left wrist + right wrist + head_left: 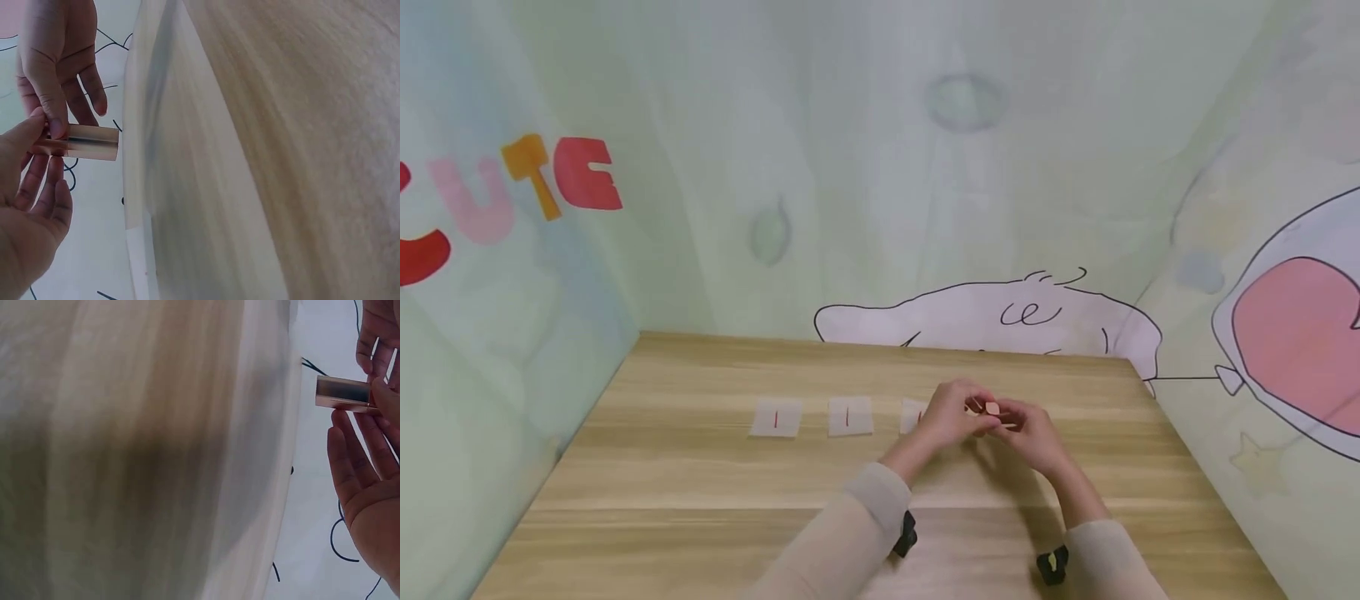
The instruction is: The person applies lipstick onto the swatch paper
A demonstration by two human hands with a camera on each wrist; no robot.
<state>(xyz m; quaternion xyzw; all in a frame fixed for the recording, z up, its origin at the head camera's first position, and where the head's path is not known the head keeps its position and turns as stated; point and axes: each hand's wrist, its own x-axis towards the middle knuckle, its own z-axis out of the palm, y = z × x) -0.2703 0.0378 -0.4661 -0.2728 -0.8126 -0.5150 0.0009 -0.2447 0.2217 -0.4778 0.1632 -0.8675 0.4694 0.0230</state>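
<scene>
A small shiny rose-gold lipstick tube (94, 142) is held between both hands above the table's far right part. My left hand (953, 414) pinches one end between thumb and fingers. From the other side, my right hand (1033, 435) pinches it too, thumb and fingertips meeting the left hand's. The right wrist view shows the tube (342, 391) lying sideways, with its blunt end sticking out past the fingers. Fingers cover the rest of it. Just left of the hands lies a white paper square (910, 412) with a red stroke, partly hidden by the left hand.
Two more white squares, a middle one (850, 427) and a left one (763, 421), lie in a row, each with a short red stroke. Printed curtains (865, 167) stand round the wooden table (700, 492) at the back and sides. Small black devices (1051, 567) sit at the wrists.
</scene>
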